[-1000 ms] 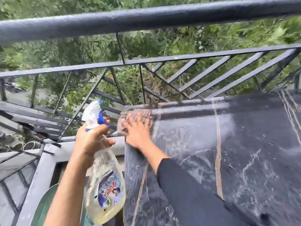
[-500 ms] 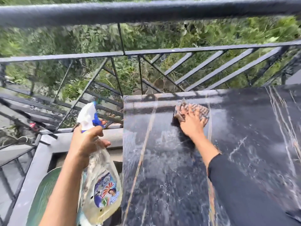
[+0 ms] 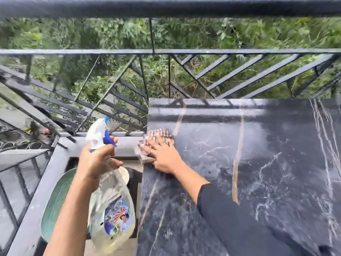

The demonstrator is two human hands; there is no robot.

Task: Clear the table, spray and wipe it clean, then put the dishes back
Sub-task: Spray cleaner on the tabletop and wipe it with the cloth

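Observation:
A black marble-look table point(image 3: 267, 163) with pale veins fills the right half of the view, its top wet and streaked. My right hand point(image 3: 162, 156) lies flat with straight fingers on a brown checked cloth point(image 3: 156, 134), pressing it onto the table's far left edge. My left hand point(image 3: 96, 161) grips the neck of a clear spray bottle point(image 3: 110, 209) with a white and blue trigger head, held off the table's left side over the floor.
A black metal railing point(image 3: 166, 51) runs along the table's far side and round the left, with green foliage beyond. Below the bottle, left of the table, lies a green ribbed plate point(image 3: 55, 204) with a pale dish point(image 3: 124, 174) beside it.
My right hand slid the cloth from the table's far middle back to its left edge. The left hand kept the bottle in about the same place.

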